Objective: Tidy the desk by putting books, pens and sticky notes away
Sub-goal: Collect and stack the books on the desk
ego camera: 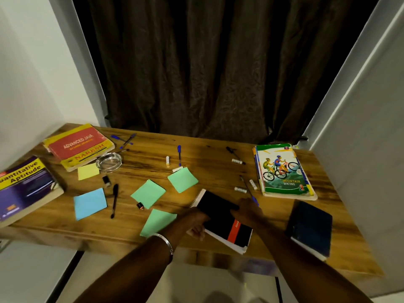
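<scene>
Both hands are holding the black notebook (223,217), which is lying near the front edge of the counter (209,154), at about 6 o'clock from its centre. The left hand (196,224) is gripping the notebook's left edge with curled fingers, and a metal bangle (165,242) is sitting on that wrist. The right hand (247,212) is resting on the notebook's far right corner; its fingers are bending over the edge (the picture is a little blurred there, so I cannot tell how tight the grip is).

At 3 o'clock from the notebook a dark blue book (310,228) is lying flat, well apart from it. At 1 o'clock the cycling book (282,169) is lying on a small stack. At 10 o'clock the red Java book (79,146) is lying near the back left corner, and at 9 o'clock the purple book (24,186) is hanging a little over the left edge.

Three green notes (148,193) are lying between the centre and the left hand; a blue note (89,203) and a yellow note (88,171) are lying further to 9 o'clock. A glass ashtray (108,161) is standing just beside the Java book. A black pen (114,200) is lying beside the blue note, and a blue pen (179,155) is lying at 12 o'clock.
</scene>
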A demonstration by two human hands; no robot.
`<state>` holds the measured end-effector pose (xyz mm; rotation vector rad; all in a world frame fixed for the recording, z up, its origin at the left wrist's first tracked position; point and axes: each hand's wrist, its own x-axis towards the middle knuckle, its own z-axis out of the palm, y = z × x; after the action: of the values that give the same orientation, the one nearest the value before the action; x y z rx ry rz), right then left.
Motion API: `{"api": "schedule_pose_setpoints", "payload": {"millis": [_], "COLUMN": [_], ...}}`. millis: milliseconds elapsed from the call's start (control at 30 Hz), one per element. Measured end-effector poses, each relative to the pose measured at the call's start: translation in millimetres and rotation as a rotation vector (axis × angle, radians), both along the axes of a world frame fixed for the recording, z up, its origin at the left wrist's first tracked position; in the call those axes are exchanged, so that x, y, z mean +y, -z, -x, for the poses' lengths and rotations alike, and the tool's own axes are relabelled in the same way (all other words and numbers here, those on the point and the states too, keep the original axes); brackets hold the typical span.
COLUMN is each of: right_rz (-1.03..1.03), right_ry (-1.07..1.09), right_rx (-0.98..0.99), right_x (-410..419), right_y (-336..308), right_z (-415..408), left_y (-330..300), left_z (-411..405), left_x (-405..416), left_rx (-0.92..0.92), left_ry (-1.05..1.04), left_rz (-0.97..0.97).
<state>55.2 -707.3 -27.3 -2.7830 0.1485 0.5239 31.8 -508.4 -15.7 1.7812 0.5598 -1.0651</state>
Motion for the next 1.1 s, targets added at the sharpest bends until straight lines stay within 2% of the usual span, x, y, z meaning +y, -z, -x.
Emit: {"api": "schedule_pose_setpoints", "payload": {"millis": [167,467,900,967,1100], "right_rz": [-0.006,-0.203,-0.500,-0.527,-0.558], "right_ry": [0.026,0.146,0.272,0.263,0.293], "right_rx": [0.088,0.100,0.148,0.173,0.204], "right_x": [-4.3,-3.1,-1.2,0.0,11.1], "right_y": [-1.2,2.4,-0.4,2.8,1.9], "right_z": [1.4,7.8,11.4,11.1,14.2], "left_y": [7.6,23.2,48.0,50.7,64.6], "left_z": [-0.7,4.8,-5.1,-6.6,-11.9], "left_x": [-2.9,-15.0,-8.1,-6.2,-0.3], "left_rx": [-0.056,-0.084,-0.252,-0.282,-0.450], "left_ry": [-0.165,-0.425,-0.518,-0.489,-0.304], "left_rz": [0.064,0.218,0.285,0.244,-0.057]}}
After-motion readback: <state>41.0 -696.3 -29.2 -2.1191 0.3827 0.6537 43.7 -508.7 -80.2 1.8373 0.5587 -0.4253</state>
